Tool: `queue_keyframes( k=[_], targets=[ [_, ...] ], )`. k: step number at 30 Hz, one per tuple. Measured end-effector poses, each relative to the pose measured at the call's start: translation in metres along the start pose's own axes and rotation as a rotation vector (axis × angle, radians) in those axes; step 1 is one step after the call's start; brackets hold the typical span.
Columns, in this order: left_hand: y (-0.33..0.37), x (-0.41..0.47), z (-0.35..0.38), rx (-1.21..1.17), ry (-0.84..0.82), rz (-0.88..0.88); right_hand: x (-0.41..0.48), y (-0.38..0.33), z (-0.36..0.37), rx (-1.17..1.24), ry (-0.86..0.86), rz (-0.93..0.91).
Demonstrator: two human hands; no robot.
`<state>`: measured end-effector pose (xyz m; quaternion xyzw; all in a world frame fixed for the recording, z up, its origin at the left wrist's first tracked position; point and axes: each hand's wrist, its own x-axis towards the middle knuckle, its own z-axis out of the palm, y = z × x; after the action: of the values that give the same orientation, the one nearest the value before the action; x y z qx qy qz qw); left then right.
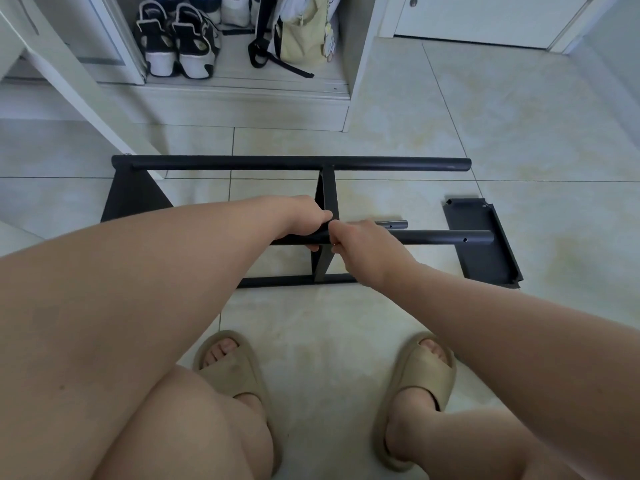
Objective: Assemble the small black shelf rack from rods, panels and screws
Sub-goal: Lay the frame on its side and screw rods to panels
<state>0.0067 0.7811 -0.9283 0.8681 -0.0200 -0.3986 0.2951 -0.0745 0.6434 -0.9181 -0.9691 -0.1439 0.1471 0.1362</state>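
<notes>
Both hands meet at the joint where the near rod (446, 236) crosses the middle panel (325, 199) of the rack (298, 163), which lies on its side on the tiled floor (519, 140). My left hand (304, 220) wraps the rod from the left, forearm stretched straight; my right hand (356, 242) comes in from the right, fingers curled tight at the joint, and I cannot tell whether they pinch anything. A loose panel (485, 251) lies under the rod's free end with bare tile beyond, and my sandals (235, 372) stand apart from the rack.
</notes>
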Motion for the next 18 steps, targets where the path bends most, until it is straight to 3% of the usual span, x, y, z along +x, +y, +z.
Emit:
queue_keyframes(
  k=[7, 13, 18],
  targets=[
    [0.002, -0.004, -0.001, 0.06, -0.039, -0.004, 0.006, -0.008, -0.003, 0.389, 0.077, 0.336],
    [0.001, -0.007, -0.001, 0.1, -0.053, 0.032, 0.01, -0.003, -0.002, 0.368, 0.071, 0.389],
    [-0.001, -0.002, 0.002, -0.009, 0.076, 0.08, 0.013, 0.003, -0.006, 0.295, 0.052, 0.374]
  ],
)
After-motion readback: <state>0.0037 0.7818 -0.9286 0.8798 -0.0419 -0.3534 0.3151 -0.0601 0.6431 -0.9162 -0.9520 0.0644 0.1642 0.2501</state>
